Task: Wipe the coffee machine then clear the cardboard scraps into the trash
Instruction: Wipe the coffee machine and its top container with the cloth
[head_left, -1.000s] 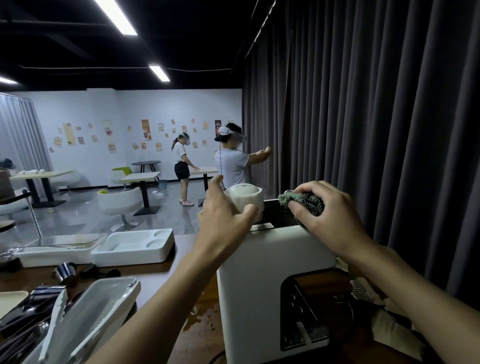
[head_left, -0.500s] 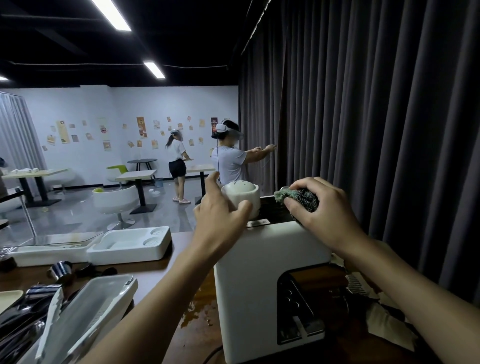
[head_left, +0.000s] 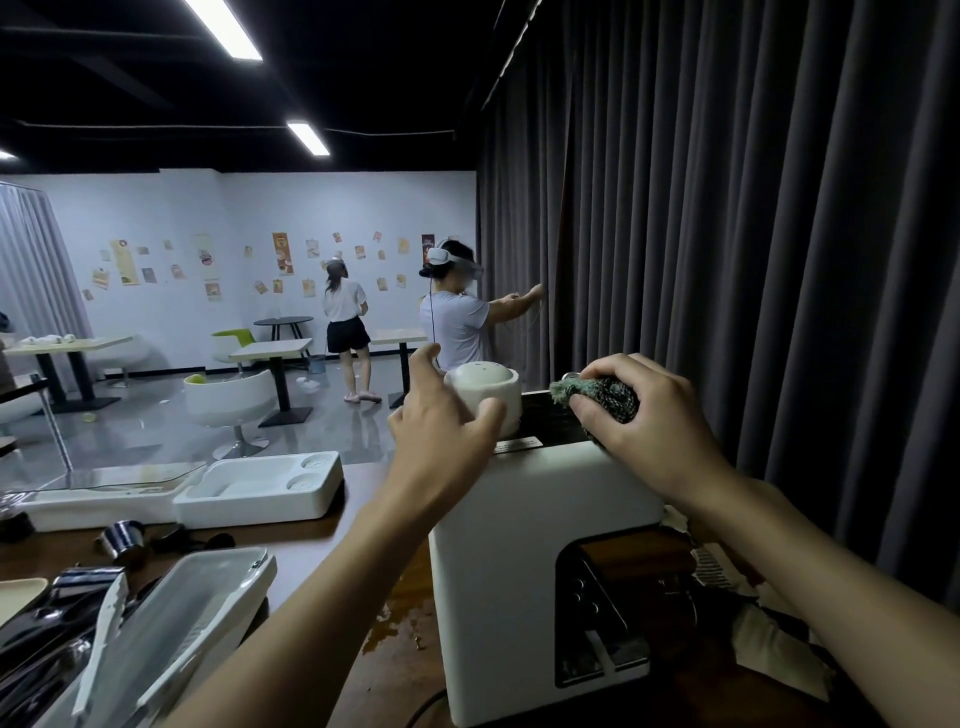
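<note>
Head view: left hand (head_left: 447, 436) gripping cup (head_left: 485, 389) atop machine (head_left: 519, 545), frame centre; right hand (head_left: 657, 426) squeezing cloth (head_left: 610, 396) just beside.

Dark curtain (head_left: 753, 260) crowds the coffee machine (head_left: 519, 545); trays (head_left: 260, 488) block the left.

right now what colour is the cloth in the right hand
The cloth is dark green with black flecks, clearest in the head view.
</note>
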